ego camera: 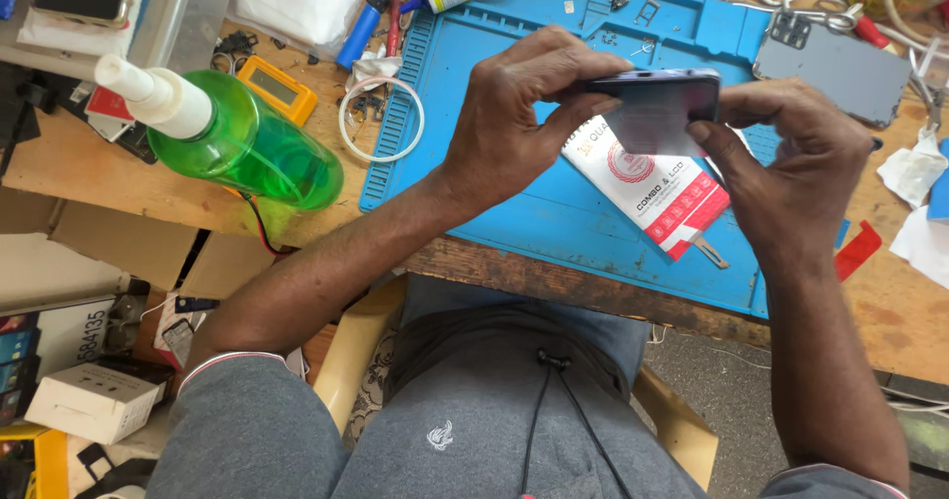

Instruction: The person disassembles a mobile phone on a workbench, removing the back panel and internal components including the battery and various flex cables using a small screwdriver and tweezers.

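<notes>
Head view: I am clamping both hands, left hand (pixel 514 114) and right hand (pixel 791 168), on the thin dark rectangular smartphone (pixel 657 99), held edge-up over the blue silicone repair mat (pixel 514 212). Keeping an even hold along its edges seems wise, steadying it above the white-and-red flat packet (pixel 657 188).

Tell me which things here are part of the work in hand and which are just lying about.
In hand:
phone
left hand
right hand
blue mat

Lying about:
green spray bottle
yellow meter
white ring
grey phone back
red-and-white packet
</notes>
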